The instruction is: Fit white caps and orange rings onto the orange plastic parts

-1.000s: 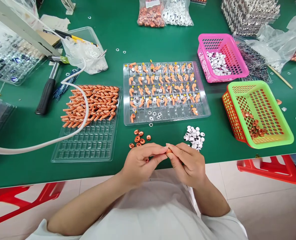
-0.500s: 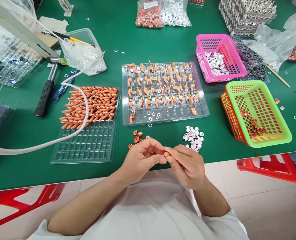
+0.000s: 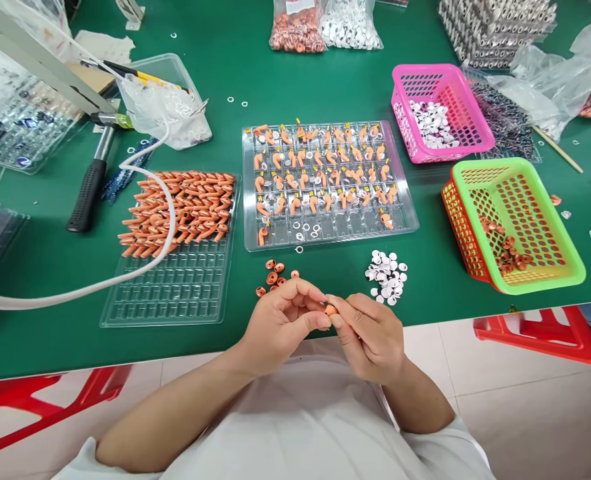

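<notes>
Close to my body, at the table's front edge, both my hands meet over a small orange plastic piece [image 3: 330, 310]. My left hand [image 3: 284, 327] has its fingers curled, with thumb and fingertips at the piece's left side. The thumb and forefinger of my right hand [image 3: 375, 337] pinch the same piece from the right; much of it is hidden by fingertips. Just beyond the left hand lie several orange-brown round caps [image 3: 272, 278]. A heap of small white discs [image 3: 387, 275] is beyond the right hand. Farther off, a clear compartment tray [image 3: 332, 230] bears curved orange parts.
At left are a tray of orange tubular parts [image 3: 190, 207], a white hose [image 3: 172, 213] arching over it, and a hammer [image 3: 89, 193]. A pink basket [image 3: 408, 143] with white discs and a green basket [image 3: 555, 283] with brown caps stand at right. Filled bags [image 3: 298, 30] lie behind.
My right hand has shifted slightly left and its wrist has turned a little. The orange piece stays between the fingertips, slightly tilted. The view has moved slightly.
</notes>
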`<state>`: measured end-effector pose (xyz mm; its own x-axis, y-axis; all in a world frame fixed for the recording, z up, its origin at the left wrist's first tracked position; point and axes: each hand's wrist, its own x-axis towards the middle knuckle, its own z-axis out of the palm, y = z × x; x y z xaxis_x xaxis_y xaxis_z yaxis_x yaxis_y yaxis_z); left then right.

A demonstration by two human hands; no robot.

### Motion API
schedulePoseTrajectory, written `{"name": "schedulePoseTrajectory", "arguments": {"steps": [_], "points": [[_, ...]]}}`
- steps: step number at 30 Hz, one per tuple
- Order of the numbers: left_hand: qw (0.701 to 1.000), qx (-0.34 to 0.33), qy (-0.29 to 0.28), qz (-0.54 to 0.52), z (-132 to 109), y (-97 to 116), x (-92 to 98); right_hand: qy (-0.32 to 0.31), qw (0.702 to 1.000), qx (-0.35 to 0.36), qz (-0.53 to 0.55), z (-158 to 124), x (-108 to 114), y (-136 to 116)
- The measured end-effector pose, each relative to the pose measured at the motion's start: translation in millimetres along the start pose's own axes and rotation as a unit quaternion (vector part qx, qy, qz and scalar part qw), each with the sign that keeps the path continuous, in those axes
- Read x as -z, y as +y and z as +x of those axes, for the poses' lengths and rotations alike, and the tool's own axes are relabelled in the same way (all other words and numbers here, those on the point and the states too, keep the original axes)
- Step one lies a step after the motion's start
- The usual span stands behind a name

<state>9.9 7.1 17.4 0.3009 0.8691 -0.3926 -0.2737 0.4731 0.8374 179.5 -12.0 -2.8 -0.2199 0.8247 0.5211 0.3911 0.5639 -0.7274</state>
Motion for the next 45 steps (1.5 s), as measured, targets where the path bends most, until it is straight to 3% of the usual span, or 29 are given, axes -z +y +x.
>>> {"name": "schedulePoseTrajectory", "arguments": {"steps": [10,18,29,36,40,45], "points": [[1.000,0.005,-0.025,-0.004,2.3,2.1,4.3,0.003,0.999,0.009,-0.031,-0.8,-4.7,0.8],[0.999,0.021,-0.021,-0.028,-2.1,11.7,4.4,-0.024,0.999,0.024,0.041,-0.1,0.0,4.2],[0.999,-0.034,0.014,-0.003,0.5,9.2,3.0,0.002,0.999,0.046,0.008,2.9,-0.9,7.6],[0.999,-0.035,0.029,0.021,1.6,12.7,-0.9,0.027,0.998,0.049,-0.037,2.2,-5.0,7.9],[0.998,-0.042,0.018,0.036,3.8,12.1,-1.3,0.031,0.997,0.051,-0.044,3.2,-4.1,8.9],[0.995,-0.065,-0.006,0.073,3.2,12.6,1.6,0.019,0.999,0.024,0.020,5.0,-0.7,8.6]]}}
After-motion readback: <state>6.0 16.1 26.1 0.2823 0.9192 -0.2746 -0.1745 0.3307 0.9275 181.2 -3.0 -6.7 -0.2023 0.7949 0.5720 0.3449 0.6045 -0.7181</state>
